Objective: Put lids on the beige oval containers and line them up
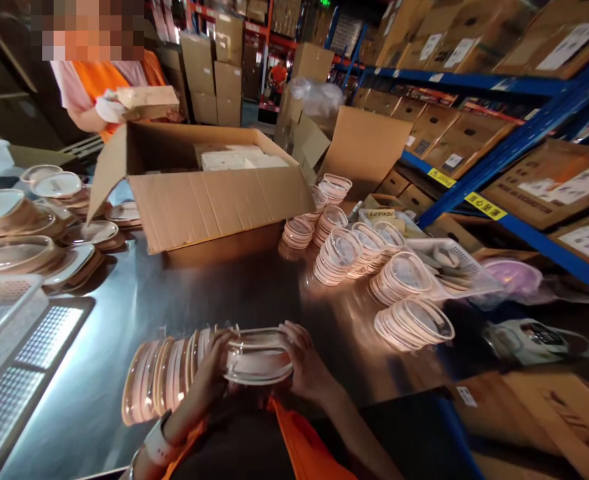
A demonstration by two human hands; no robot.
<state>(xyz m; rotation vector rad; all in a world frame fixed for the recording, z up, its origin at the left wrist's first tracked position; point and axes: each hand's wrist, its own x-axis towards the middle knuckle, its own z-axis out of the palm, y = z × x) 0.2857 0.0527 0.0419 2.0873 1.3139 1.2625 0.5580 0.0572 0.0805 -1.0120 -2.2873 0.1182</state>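
Low in the frame's centre, your left hand [209,373] and right hand [307,363] clasp an oval pink-rimmed clear lid [258,357] between them over the shiny metal table [99,393].

An open cardboard box [209,193] stands on the steel table [124,313], white packs visible inside. Left of the box: stacked oval dishes [29,233]. Right of the box: leaning stacks of clear lids [374,267], then a white mesh basket [454,263]. Behind the box, a person in an orange vest [99,80] holds a small carton [147,101]. Blue racking [524,133] with cartons stands further right.
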